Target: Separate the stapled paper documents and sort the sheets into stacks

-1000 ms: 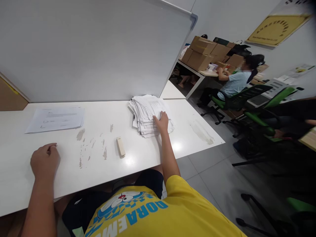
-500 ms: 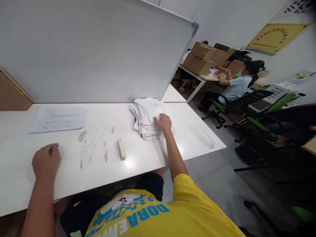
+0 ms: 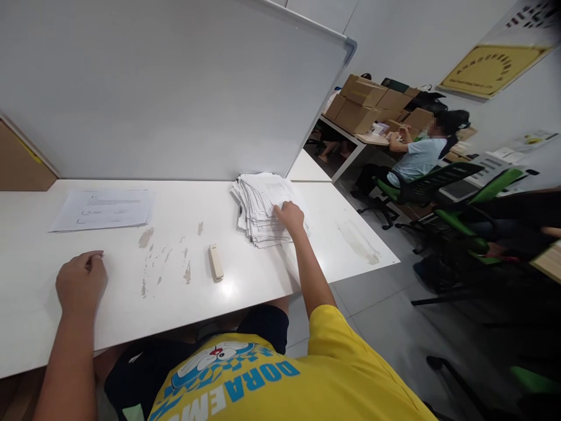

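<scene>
My right hand (image 3: 291,218) rests on a thick, untidy stack of printed paper (image 3: 263,202) at the right of the white table. Its thumb and fingers are pinched at the top sheet near the stack's right side; the fingertips are partly hidden. My left hand (image 3: 82,279) lies on the table at the left with its fingers curled in, and nothing shows in it. Beyond it is a thinner, neater pile of printed sheets (image 3: 103,209). A cream stapler (image 3: 215,262) lies between the two hands, touched by neither.
A large whiteboard (image 3: 175,93) stands along the back of the white table (image 3: 175,316), whose surface has worn brown patches. Cardboard (image 3: 24,158) stands at the far left. To the right, a person (image 3: 425,155) sits at another desk with cardboard boxes (image 3: 362,99), near green chairs (image 3: 464,225).
My right thumb and fingers have drawn slightly closer together on the stack. My left hand stays put, and the view has shifted slightly.
</scene>
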Motion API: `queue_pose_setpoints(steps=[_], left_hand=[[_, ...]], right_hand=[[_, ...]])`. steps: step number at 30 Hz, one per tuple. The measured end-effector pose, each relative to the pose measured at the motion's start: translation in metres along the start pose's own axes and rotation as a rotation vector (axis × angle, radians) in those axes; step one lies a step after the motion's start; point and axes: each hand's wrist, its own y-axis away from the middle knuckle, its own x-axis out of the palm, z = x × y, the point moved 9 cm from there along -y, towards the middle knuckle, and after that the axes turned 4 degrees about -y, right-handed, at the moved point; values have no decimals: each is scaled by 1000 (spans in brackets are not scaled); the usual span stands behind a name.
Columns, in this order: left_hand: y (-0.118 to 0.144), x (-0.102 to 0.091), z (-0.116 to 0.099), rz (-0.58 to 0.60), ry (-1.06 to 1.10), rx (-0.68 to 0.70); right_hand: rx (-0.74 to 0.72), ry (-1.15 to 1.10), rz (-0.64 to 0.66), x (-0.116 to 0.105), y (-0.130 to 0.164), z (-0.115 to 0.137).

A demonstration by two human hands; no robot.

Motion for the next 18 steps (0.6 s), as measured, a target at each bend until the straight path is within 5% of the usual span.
queue_pose_setpoints(steps=[11,18], left_hand=[[3,-2,-5,1,10,-2],[2,-4,-3,-47,82,20]], right_hand=[[-92,110,-86,4,7,20],[-219,171,-32,13,5,34]])
